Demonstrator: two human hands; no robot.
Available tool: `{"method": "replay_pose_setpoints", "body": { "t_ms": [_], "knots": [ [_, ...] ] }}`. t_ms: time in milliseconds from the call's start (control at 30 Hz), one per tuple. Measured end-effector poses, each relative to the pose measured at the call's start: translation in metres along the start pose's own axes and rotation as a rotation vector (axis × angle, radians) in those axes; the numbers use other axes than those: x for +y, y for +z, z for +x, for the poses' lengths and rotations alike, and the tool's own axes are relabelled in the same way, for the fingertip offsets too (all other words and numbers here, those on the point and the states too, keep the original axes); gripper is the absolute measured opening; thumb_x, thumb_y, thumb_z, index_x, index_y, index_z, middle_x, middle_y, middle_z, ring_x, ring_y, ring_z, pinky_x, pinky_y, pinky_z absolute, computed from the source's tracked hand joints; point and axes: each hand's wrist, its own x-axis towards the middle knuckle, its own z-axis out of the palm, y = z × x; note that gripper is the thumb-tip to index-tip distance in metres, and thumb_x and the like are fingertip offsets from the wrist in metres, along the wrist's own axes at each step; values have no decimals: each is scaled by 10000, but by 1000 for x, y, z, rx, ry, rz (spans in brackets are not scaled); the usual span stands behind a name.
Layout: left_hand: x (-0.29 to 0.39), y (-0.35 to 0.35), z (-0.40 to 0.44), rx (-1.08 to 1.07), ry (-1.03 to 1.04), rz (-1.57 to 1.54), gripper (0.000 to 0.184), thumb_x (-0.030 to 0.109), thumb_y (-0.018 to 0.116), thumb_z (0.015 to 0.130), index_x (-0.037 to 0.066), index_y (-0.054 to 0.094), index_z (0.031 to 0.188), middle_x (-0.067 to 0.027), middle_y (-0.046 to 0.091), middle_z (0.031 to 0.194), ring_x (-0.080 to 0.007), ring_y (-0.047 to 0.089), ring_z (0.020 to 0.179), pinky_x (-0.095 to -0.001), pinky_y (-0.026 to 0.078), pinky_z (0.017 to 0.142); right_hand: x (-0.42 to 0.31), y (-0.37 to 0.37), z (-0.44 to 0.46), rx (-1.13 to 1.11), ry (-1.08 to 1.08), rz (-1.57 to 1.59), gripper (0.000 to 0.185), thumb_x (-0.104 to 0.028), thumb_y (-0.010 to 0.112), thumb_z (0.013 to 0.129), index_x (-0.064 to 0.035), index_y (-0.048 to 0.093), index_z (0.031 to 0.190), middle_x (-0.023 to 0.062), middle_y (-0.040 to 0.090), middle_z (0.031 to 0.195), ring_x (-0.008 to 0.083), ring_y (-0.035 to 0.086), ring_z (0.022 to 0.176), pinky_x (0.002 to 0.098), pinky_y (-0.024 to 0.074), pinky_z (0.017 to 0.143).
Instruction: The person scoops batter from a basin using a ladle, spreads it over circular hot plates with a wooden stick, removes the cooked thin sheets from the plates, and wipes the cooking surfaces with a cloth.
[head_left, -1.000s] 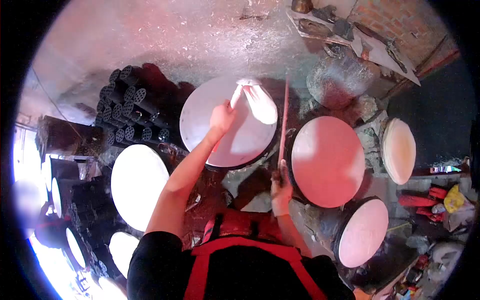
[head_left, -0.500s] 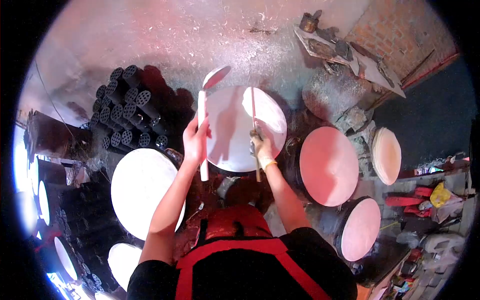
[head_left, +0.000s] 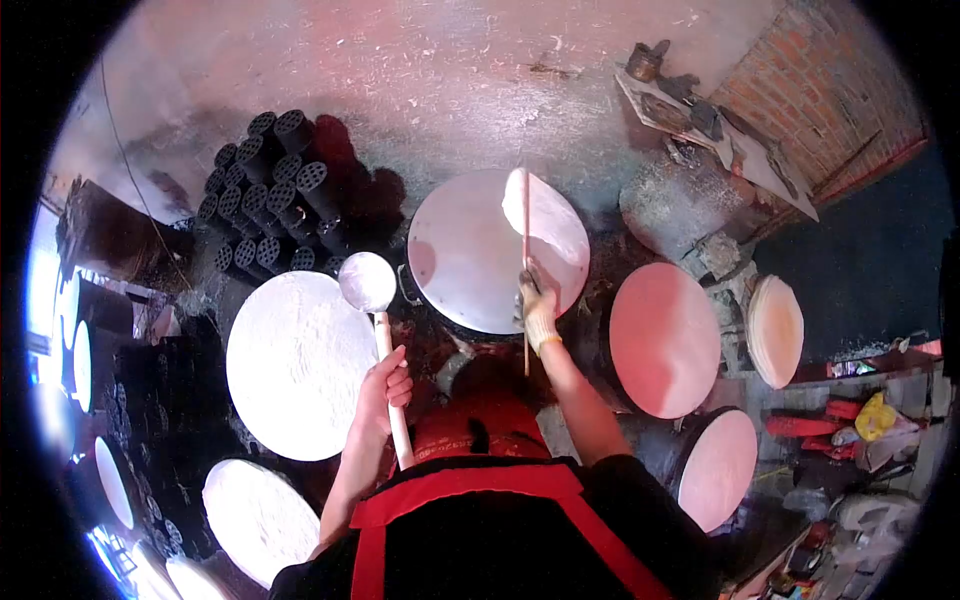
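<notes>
Left hand (head_left: 382, 388) around the ladle (head_left: 384, 338), now lower than before; right hand (head_left: 538, 305) still around the thin stick (head_left: 526, 235).

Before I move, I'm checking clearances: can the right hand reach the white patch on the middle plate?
Likely yes: the right hand is near, its thin stick seen across the white patch; nothing visibly blocks it.
</notes>
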Motion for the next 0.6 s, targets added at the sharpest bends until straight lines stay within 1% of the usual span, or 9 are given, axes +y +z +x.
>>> {"method": "replay_pose_setpoints", "body": {
  "t_ms": [67,167,267,300,333,400,433,467,600],
  "knots": [
    [-5,-4,-2,33,52,21,207,196,578,899,92,482,749,65,320,506,-43,288,366,-191,234,322,-19,3,-5,-95,-44,-89,339,-282,593,891,-125,566,1191,-54,441,540,67,411,371,234,314,297],
    [-17,-3,-5,145,117,43,195,175,591,888,86,485,750,53,354,529,-52,331,400,-190,270,345,-17,-16,5,-299,102,-185,343,-281,590,891,-125,554,1195,-47,427,541,69,387,363,243,302,292],
    [-29,-8,-6,190,171,41,173,154,596,879,81,491,761,37,390,564,-60,375,450,-186,296,368,-33,-72,-17,-515,144,-16,398,-119,556,864,-56,485,1250,-17,465,567,79,388,351,234,282,281],
    [-34,-10,-9,191,189,37,165,147,597,876,80,494,766,31,401,577,-62,389,468,-184,304,375,-20,-88,-4,-445,150,-92,307,-241,527,917,-248,526,1225,-24,415,531,85,346,347,247,208,308],
    [-38,-8,-12,208,197,46,129,124,583,875,73,496,794,15,431,631,-59,390,492,-181,300,373,-11,-101,8,-318,141,-96,306,-245,529,919,-245,525,1225,-16,447,531,94,359,335,248,211,303],
    [-52,-3,-21,256,215,24,97,114,570,877,60,503,833,7,440,664,-59,382,490,-177,301,375,-5,-116,31,-258,142,106,323,-279,549,912,-246,522,1232,-27,447,536,98,365,329,247,230,298],
    [-60,-2,-25,280,223,16,84,109,563,877,53,506,852,3,444,680,-58,379,490,-175,301,375,-10,-117,36,-184,50,43,333,-294,556,909,-247,523,1236,-27,453,546,97,373,333,244,237,301],
    [-72,-10,-21,252,207,-66,88,103,540,882,28,519,922,-3,436,713,-56,361,494,-167,288,375,-8,-116,46,-230,7,-45,360,-312,558,908,-256,518,1261,-31,436,557,84,358,339,239,241,307],
    [-103,-10,-22,213,196,-223,149,117,523,890,0,533,982,1,418,725,-55,349,518,-157,273,386,-24,-90,60,-541,91,-285,397,-299,548,916,-275,487,1307,-44,397,558,71,322,351,238,238,312]
  ]
}}
